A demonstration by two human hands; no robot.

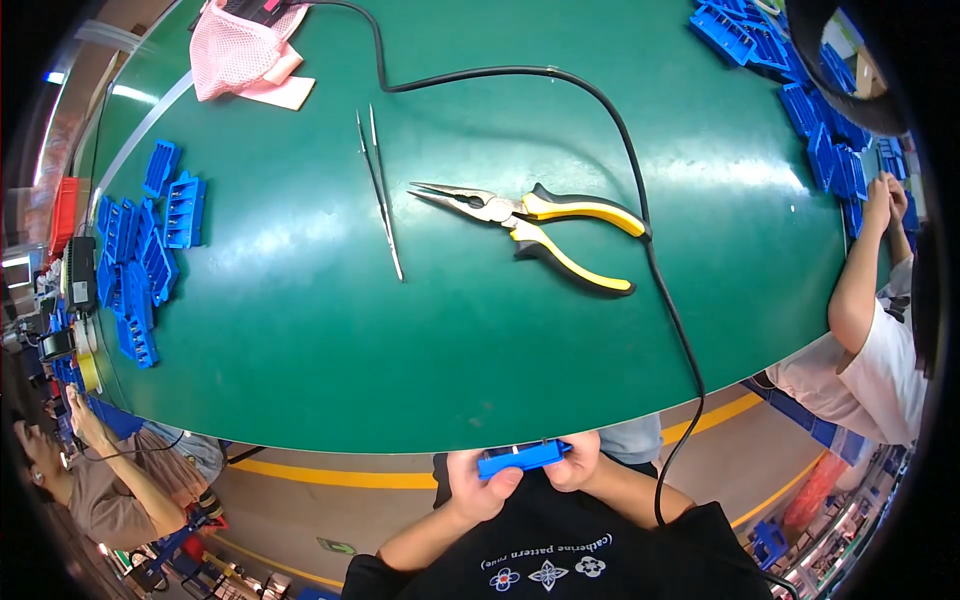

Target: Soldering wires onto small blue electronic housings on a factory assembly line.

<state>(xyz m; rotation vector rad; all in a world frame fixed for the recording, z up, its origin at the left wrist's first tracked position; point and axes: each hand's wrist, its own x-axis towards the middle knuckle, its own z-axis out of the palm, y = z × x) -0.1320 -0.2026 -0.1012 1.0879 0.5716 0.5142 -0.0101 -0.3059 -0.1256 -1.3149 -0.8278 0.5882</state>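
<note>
At the near edge of the green table [430, 380], the left hand [478, 487] and right hand [577, 463] hold a blue part [522, 459], fingers clamped on its ends. Farther off lie pliers [494, 208], tweezers [384, 207] left of them, then a pink cloth [232, 52].

block [522, 459] btwn hands [474, 490], pliers [505, 209] ahead

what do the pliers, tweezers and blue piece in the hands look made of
Pliers: grey metal head, probably steel, with shiny glints; yellow-and-black handles, likely smooth plastic or rubber.
Tweezers: slim, silvery, likely polished steel, given bright highlights.
Blue piece: probably moulded plastic, evenly coloured and smooth-looking.
</note>
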